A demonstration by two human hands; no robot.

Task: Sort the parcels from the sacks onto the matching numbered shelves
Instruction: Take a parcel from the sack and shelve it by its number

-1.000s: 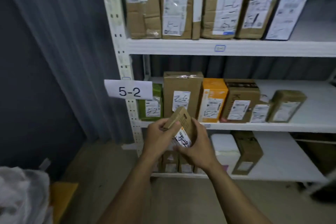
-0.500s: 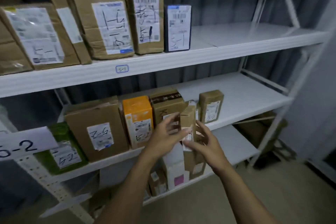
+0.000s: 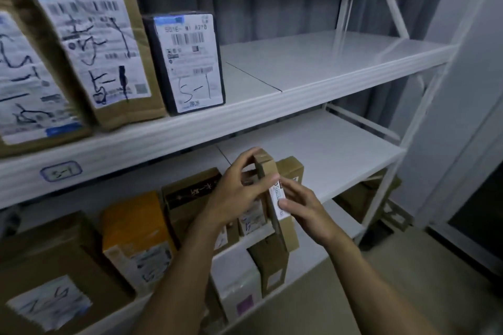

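- Since a second ago the narrow brown parcel has travelled from the 5-2 sign at the rack's left end to a spot well right of the orange parcel, and it has turned from tilted to nearly upright, its thin edge facing the camera.
- It is held at the front edge of the middle shelf, the shelf the orange parcel stands on; I cannot tell if it rests there.
- The left hand grips its upper part, fingers curled over the top and thumb on the near edge.
- The right hand holds it lower down, thumb pressed on the white label and fingers wrapped round the far side.
- Both forearms rise from the bottom edge, converging right of the orange parcel.
- A small brown box stands just behind the held parcel.
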